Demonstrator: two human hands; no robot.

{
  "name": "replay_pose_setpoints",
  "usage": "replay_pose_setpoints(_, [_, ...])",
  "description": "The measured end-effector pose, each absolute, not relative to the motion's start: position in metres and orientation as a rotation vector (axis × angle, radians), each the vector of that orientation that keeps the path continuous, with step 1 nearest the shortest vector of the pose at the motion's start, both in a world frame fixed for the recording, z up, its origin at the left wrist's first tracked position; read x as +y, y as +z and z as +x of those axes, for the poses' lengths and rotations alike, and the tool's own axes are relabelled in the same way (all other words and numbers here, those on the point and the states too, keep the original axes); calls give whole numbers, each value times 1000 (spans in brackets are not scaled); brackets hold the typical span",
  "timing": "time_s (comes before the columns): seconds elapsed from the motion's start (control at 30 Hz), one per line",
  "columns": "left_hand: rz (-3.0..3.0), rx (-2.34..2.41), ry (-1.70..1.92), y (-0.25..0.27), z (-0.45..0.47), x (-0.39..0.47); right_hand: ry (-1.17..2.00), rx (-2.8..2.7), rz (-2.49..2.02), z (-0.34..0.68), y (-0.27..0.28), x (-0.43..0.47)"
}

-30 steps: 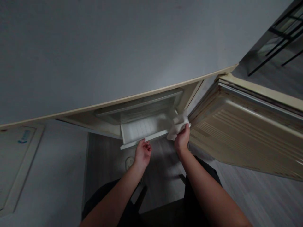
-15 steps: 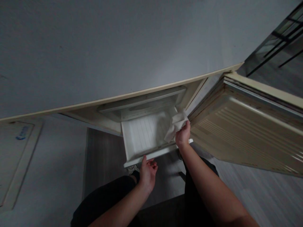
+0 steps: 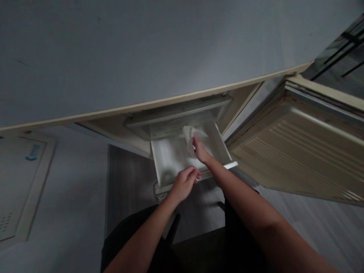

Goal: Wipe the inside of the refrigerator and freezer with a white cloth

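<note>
A white drawer [image 3: 167, 161] is pulled partway out of the open refrigerator compartment. My right hand [image 3: 201, 151] reaches over it, closed around a crumpled white cloth [image 3: 189, 133], which hangs above or against the drawer's floor near the back. At the drawer's front rim is my left hand [image 3: 186, 182], its fingers curled over the edge. Part of the rim is hidden behind that hand.
A ribbed cream door [image 3: 309, 151] stands swung open on the right. Above the drawer sits a clear-fronted compartment [image 3: 182, 117]. My knees flank the drawer; a panelled box cover [image 3: 21, 189] is at left and dark metal legs [image 3: 338, 57] at upper right.
My right hand has carried the cloth left and farther into the drawer. My left hand has moved up and right along the front rim, fingers now curled downward. The view has shifted slightly.
</note>
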State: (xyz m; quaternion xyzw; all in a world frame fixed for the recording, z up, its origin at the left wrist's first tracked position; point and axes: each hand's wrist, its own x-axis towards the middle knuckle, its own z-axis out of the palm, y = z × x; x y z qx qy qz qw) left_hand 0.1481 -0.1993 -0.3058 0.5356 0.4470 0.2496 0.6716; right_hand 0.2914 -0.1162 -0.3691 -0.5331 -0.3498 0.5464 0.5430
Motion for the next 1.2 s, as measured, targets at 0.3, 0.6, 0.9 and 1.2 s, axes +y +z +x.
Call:
replay_pose_setpoints(0.3, [1268, 1498, 695, -331, 112, -168, 992, -2383, -1920, 254, -399, -83])
replay_pose_setpoints(0.6, [1976, 1601, -492, -321, 121, -164, 690, -2435, -1897, 204, -419, -52])
replay_pose_setpoints(0.9, [2045, 1779, -638, -311, 103, -153, 546, -2054, -2379, 321, -430, -50])
replay_pose_setpoints(1.2, [1743, 1889, -601, -309, 101, -142, 649, -1937, -2558, 327, -430, -69])
